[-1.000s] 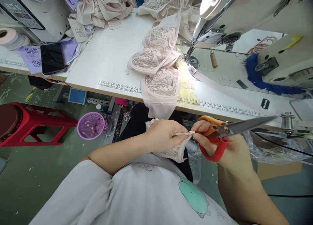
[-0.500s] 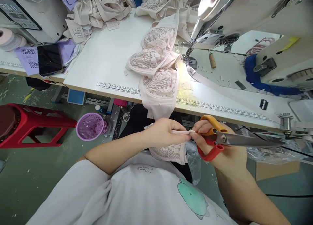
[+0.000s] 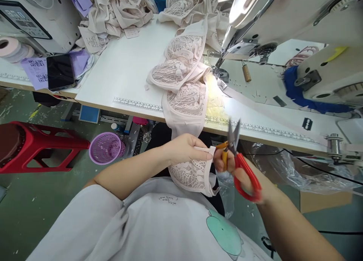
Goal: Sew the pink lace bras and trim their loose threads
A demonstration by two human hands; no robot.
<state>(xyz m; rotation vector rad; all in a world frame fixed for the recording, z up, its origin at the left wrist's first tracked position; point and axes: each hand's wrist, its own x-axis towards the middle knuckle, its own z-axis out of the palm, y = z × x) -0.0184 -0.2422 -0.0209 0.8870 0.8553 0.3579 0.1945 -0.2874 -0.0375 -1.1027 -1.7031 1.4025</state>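
My left hand (image 3: 185,149) is closed on the edge band of a pale pink lace bra piece (image 3: 193,174) that lies in my lap. It belongs to a chain of joined lace cups (image 3: 184,98) that trails up over the table edge to the sewing machine needle. My right hand (image 3: 241,176) grips scissors (image 3: 236,159) with red and orange handles. Their blades point up, just right of the band my left hand holds.
A white sewing table (image 3: 124,72) with a printed ruler carries a sewing machine (image 3: 283,22), a phone (image 3: 60,71), purple papers, tape rolls and a fabric pile (image 3: 119,7). A razor blade (image 3: 307,123) lies at the right. Below stand a red stool (image 3: 34,143) and a purple basket (image 3: 104,148).
The scissors swung from pointing right to pointing up, and my right hand dropped slightly away from the band. My left hand kept its hold on the bra piece.
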